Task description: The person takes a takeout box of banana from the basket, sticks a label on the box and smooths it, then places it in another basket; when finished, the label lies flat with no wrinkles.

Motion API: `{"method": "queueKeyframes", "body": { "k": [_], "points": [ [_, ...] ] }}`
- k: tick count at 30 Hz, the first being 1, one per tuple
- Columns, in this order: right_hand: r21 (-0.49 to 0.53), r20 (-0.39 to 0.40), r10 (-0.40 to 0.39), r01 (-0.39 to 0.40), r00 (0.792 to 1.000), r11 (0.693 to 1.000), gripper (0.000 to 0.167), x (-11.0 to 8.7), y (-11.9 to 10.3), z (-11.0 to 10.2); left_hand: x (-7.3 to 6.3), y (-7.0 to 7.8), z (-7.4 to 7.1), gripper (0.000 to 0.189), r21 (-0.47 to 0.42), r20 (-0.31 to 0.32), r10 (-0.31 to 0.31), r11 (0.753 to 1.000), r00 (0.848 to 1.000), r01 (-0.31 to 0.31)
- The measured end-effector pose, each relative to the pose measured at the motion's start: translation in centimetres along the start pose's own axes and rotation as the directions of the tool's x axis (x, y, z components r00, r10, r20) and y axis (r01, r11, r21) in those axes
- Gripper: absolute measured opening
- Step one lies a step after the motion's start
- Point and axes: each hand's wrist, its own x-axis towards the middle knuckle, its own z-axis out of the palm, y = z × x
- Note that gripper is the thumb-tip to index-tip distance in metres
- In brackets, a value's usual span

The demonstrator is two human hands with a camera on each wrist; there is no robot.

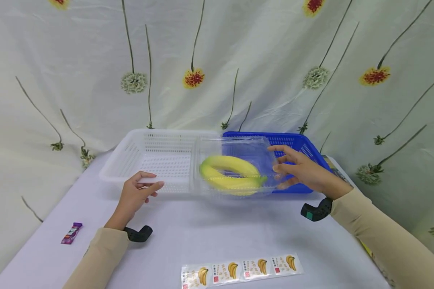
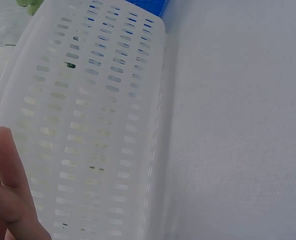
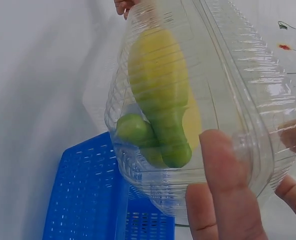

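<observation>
Head view shows the clear container [image 1: 235, 145] of bananas [image 1: 235, 184] where the white basket [image 1: 159, 131] and blue basket [image 1: 287, 138] meet, right hand [image 1: 305, 170] clamped on its end, left hand [image 1: 135, 192] near the white rim, grip unclear; likely light, flexible, slippery, best held at both ends.

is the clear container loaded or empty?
Loaded: yellow bananas show through the clear container walls in the head and right wrist views.

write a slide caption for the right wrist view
Right hand gripping a clear plastic container with green-tipped yellow bananas inside, a blue basket nearby.
</observation>
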Motion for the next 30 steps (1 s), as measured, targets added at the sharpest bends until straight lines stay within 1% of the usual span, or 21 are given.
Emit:
{"method": "queueKeyframes", "body": {
  "k": [5,14,21,30],
  "points": [
    [0.001,0.0,-0.013,0.013,1.0,1.0,0.069,-1.4,0.4,0.2,0.1,0.0,0.0,0.057,-0.004,-0.001,0.001,1.0,1.0,-0.001],
    [0.009,-0.036,-0.014,0.014,0.999,1.0,0.067,-3.5,1.2,1.1,0.1,0.0,0.1,0.056,-0.009,-0.002,-0.001,1.0,1.0,0.001],
    [0.079,-0.008,-0.055,0.056,0.998,0.995,0.067,-5.2,2.3,1.8,0.1,-0.1,0.1,0.056,-0.005,-0.005,-0.002,1.0,1.0,0.002],
    [0.107,0.009,-0.038,0.037,0.999,0.994,0.065,-6.5,3.9,2.6,0.1,-0.1,0.1,0.055,-0.016,-0.006,-0.003,1.0,1.0,0.003]
  ]
}}
